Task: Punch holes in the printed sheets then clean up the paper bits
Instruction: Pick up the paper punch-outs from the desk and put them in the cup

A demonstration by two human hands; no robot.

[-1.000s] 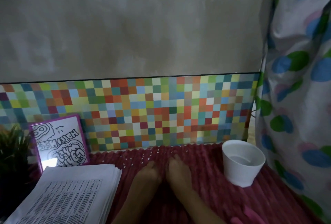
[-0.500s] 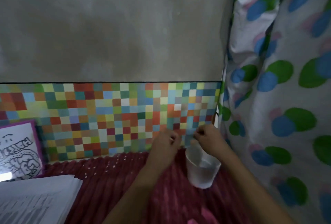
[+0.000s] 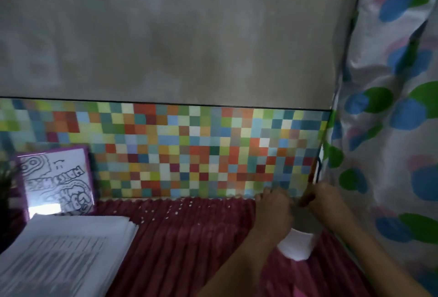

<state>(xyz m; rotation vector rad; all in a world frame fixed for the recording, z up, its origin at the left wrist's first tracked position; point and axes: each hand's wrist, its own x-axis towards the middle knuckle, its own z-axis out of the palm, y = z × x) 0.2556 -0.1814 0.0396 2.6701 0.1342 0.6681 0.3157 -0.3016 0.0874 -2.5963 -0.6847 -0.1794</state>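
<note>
Both hands have gone from the middle of the red ribbed cloth (image 3: 189,249) to the white cup (image 3: 296,245) at the right end of the table, by the wall corner. They now sit lower over it than half a second ago, hiding its rim. The left hand (image 3: 272,216) and right hand (image 3: 328,201) meet above the cup's mouth. Motion blur smears the fingers, so I cannot tell whether they pinch paper bits, hold the cup or are spread apart.

Punching looks finished, and cleanup seems under way. The stack of printed sheets (image 3: 66,249) lies at the left (its holes cannot be made out). Still to collect is a scatter of white paper bits (image 3: 180,209) on the cloth near the mosaic tile strip (image 3: 189,154), well apart from the cup. The cloth's ribs will likely trap some.

A framed drawing (image 3: 57,178) and a dark plant (image 3: 7,178) stand behind the stack. A spotted curtain (image 3: 391,130) crowds the right hand.
</note>
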